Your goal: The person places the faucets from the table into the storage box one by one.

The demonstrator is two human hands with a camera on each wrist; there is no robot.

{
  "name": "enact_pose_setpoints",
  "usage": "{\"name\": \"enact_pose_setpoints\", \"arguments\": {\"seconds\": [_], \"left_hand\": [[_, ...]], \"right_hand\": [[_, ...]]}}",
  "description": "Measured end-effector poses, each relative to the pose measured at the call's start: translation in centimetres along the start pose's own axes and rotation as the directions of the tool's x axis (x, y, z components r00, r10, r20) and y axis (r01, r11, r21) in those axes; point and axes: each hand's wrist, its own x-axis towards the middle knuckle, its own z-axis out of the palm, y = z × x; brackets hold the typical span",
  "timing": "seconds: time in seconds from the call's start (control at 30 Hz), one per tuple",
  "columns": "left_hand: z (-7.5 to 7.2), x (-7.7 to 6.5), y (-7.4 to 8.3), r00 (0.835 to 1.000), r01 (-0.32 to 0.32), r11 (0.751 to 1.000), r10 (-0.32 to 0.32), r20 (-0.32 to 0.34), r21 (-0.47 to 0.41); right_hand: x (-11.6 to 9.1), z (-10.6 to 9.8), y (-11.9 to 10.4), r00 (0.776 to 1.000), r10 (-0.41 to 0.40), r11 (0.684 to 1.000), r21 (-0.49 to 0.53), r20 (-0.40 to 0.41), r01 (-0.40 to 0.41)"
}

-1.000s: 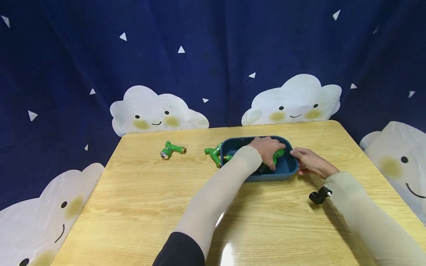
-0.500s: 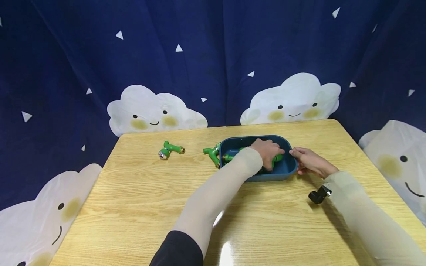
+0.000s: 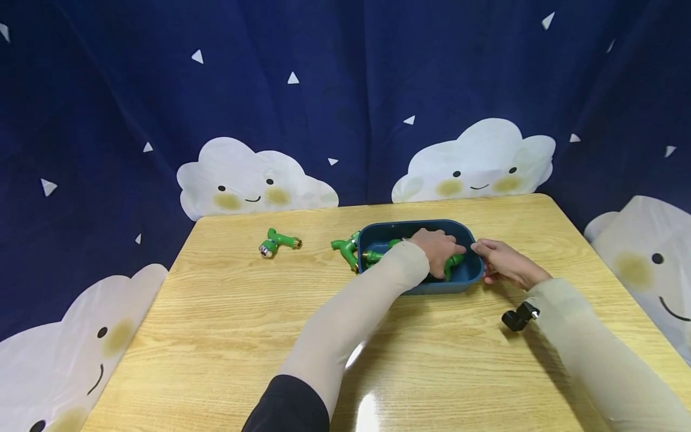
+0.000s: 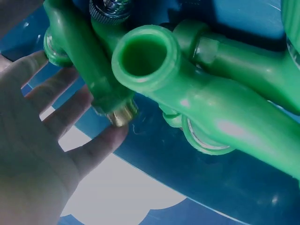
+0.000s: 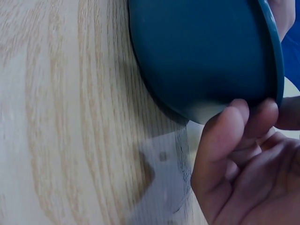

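A blue plastic tub (image 3: 439,288) stands on the table with several green plastic taps (image 4: 234,117) lying in it. My left hand (image 3: 436,249) reaches down inside the tub from above. In the left wrist view its fingers (image 4: 61,119) are spread, touching a green tap with a brass end (image 4: 123,115); the fingers look fairly straight, not closed round it. My right hand (image 3: 504,263) grips the tub's right end, the thumb at the rim and curled fingers (image 5: 225,133) against the outer wall. The left forearm hides part of the tub and its contents.
Just left of the tub lies a branching green tap (image 3: 345,251). Farther left, a green tap with a chrome end (image 3: 278,242) rests on the wooden table (image 3: 227,324). Behind the table hangs a dark blue curtain (image 3: 345,90) with cloud pictures.
My left hand has sunk slightly and shifted a little to the right inside the tub. My right hand keeps its hold on the tub's end.
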Motion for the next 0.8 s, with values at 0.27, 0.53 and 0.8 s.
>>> {"name": "enact_pose_setpoints", "arguments": {"seconds": [0.27, 0.53, 0.8], "left_hand": [[-0.03, 0.41, -0.03, 1.0, -0.019, 0.999, 0.019, 0.005, -0.049], [-0.19, 0.38, -0.44, 1.0, -0.017, 0.997, 0.015, -0.021, -0.072], [-0.6, -0.32, -0.77, 0.999, -0.014, 0.995, 0.01, -0.044, -0.103]], "right_hand": [[-0.08, 0.09, -0.08, 1.0, 0.005, 1.0, 0.011, -0.007, -0.005], [-0.06, 0.03, -0.27, 1.0, 0.014, 1.0, 0.005, -0.006, -0.014], [-0.08, 0.11, -0.17, 1.0, 0.008, 1.0, 0.004, -0.004, -0.008]]}}
